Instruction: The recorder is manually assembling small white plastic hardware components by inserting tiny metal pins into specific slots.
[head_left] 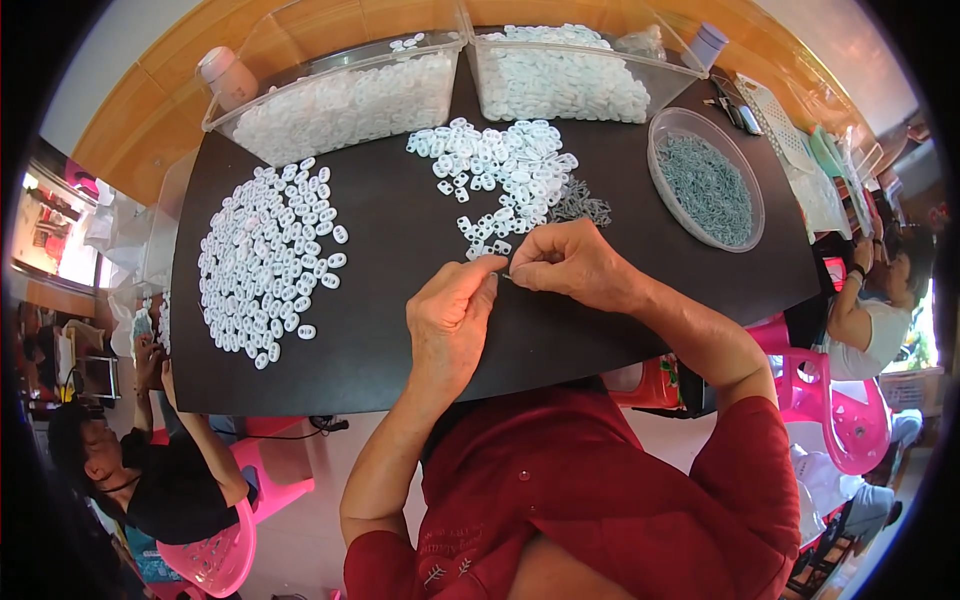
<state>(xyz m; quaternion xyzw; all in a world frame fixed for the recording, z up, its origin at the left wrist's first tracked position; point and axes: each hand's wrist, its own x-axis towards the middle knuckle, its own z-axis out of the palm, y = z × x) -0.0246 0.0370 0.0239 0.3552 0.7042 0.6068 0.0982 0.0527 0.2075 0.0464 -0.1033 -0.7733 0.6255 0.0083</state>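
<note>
White plastic oval pieces (500,175) lay heaped on the black table (400,330) just beyond both hands. The left hand (450,320) and right hand (570,262) met fingertip to fingertip, each pinched narrow on one small piece (503,275) between them.

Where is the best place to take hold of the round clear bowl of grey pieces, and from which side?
Probably the near rim of the round clear bowl, reached with the right hand from its left side. The rim is bare and raised, the bowl stands flat on the black table, and that side is open; clutter crowds its far right.
</note>
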